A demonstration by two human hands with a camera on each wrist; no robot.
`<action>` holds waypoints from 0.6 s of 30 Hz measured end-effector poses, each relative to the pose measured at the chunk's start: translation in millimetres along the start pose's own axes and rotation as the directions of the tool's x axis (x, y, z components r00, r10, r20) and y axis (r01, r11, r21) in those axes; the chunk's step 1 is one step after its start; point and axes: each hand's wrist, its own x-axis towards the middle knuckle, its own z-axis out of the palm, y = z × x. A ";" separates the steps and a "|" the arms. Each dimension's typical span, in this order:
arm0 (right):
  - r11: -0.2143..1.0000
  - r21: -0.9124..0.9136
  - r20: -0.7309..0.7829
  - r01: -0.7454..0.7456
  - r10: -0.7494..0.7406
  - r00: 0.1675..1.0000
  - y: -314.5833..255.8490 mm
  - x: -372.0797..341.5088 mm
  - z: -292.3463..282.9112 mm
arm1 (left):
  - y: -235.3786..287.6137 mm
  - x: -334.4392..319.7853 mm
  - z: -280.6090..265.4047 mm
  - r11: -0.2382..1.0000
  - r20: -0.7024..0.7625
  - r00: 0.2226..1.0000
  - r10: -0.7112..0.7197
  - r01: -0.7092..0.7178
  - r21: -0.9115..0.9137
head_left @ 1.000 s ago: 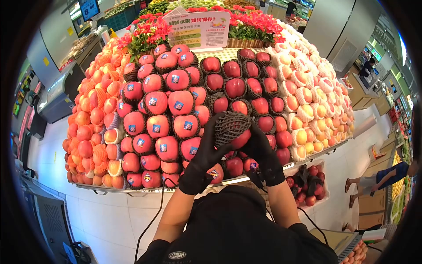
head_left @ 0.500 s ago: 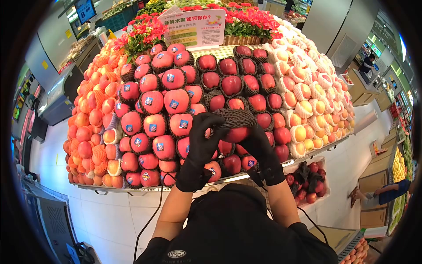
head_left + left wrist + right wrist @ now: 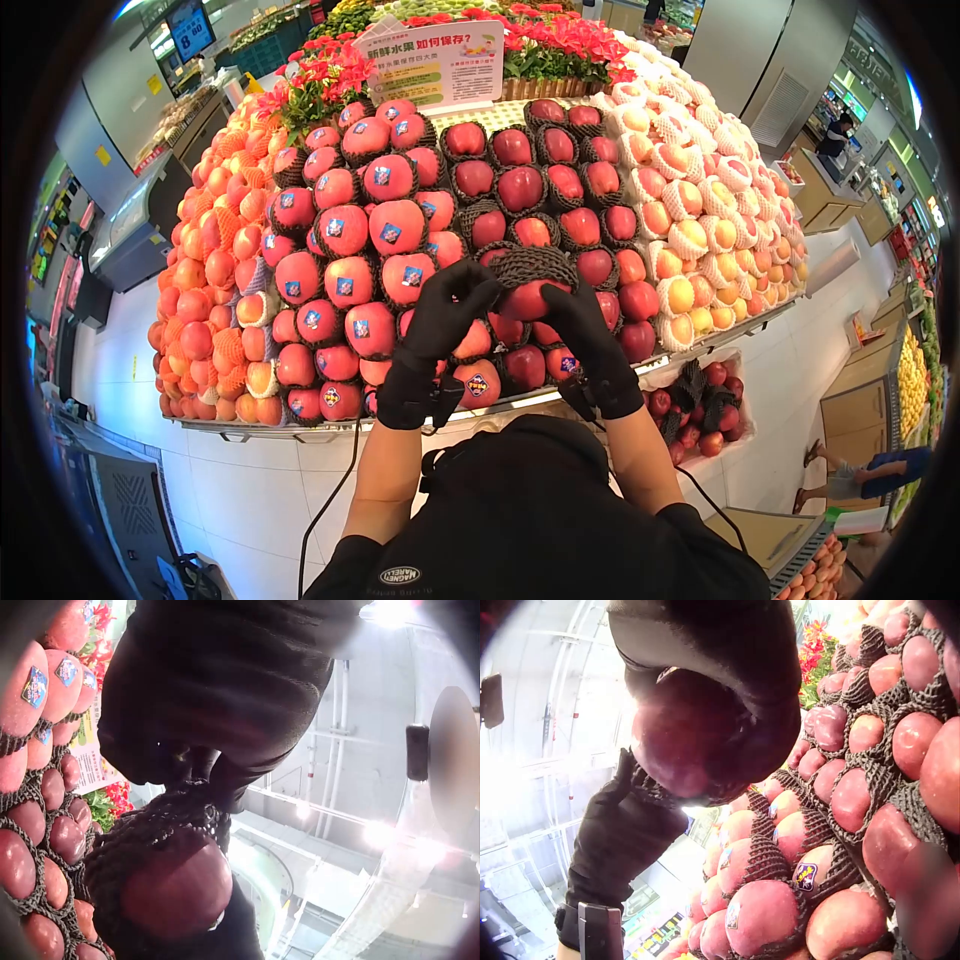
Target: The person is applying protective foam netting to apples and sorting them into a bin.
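A red apple (image 3: 524, 302) partly covered by a black foam net (image 3: 533, 264) is held above the front of the display. My right hand (image 3: 590, 335), in a black glove, grips the apple from the right. My left hand (image 3: 446, 308), also gloved, is at the net's left edge. In the left wrist view the left fingers pinch the net (image 3: 199, 799) just above the bare side of the apple (image 3: 180, 885). The right wrist view has the right hand (image 3: 720, 667) curled round the apple (image 3: 679, 739), with the left hand (image 3: 622, 832) touching the net's edge.
Netted red apples (image 3: 345, 230) fill the sloped stand, with orange-netted fruit (image 3: 205, 300) left and white-netted fruit (image 3: 700, 220) right. A sign (image 3: 435, 65) and red flowers (image 3: 560, 45) stand behind. A bag of apples (image 3: 700, 410) lies below the stand's right front edge.
Both hands and the apple have shifted slightly left. The net, which covered most of the apple, now sits towards its far side, and more red skin shows.
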 end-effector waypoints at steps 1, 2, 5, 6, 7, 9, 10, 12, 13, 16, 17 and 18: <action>1.000 -0.005 -0.021 -0.019 0.019 1.000 -1.7 0.9 1.5 | 1.3 -1.6 6.0 0.995 -0.029 0.996 0.080 -0.078 0.053; 0.999 -0.008 -0.042 -0.038 0.037 0.998 -4.6 3.1 3.3 | 2.7 -3.0 10.4 0.982 -0.052 0.986 0.161 -0.154 0.109; 0.974 -0.206 0.034 0.097 -0.092 0.995 8.9 6.5 -10.2 | -9.8 -2.9 15.1 0.993 -0.119 0.988 0.098 -0.105 -0.052; 0.979 -0.174 0.051 0.103 -0.095 0.994 11.0 6.2 -12.0 | -8.7 -2.9 14.8 0.995 -0.095 0.990 0.102 -0.103 -0.008; 0.984 -0.142 0.068 0.107 -0.098 0.993 12.3 5.7 -12.8 | -7.1 -2.7 13.9 0.994 -0.074 0.992 0.104 -0.101 0.035; 0.984 0.174 0.050 -0.040 0.032 0.998 12.9 4.1 -9.7 | -4.0 -0.8 10.9 0.996 -0.037 0.996 0.076 -0.074 0.056; 0.983 0.172 0.064 -0.057 0.047 0.997 11.7 1.6 -9.3 | -2.9 0.4 8.8 0.998 -0.018 0.999 0.047 -0.046 0.035; 0.982 0.169 0.086 -0.086 0.073 0.994 7.1 -4.5 -10.9 | -1.9 -1.5 10.0 1.000 -0.027 0.999 -0.021 0.021 -0.012; 0.983 0.166 0.078 -0.084 0.072 0.994 5.7 -6.8 -11.8 | -1.1 -1.8 12.7 0.998 -0.058 0.997 -0.057 0.054 -0.040; 0.991 0.109 0.041 -0.080 0.076 0.996 -2.2 -13.3 -9.5 | -4.0 -3.9 15.9 1.000 -0.160 0.987 -0.017 0.019 0.013; 0.995 0.061 0.018 -0.083 0.082 0.996 -8.0 -16.9 -6.6 | -7.1 -4.0 16.2 0.998 -0.192 0.981 0.021 -0.010 0.056; 0.996 0.013 -0.007 -0.088 0.088 0.996 -11.1 -19.9 -4.7 | -10.6 -2.8 12.9 0.998 -0.193 0.979 0.066 -0.065 0.011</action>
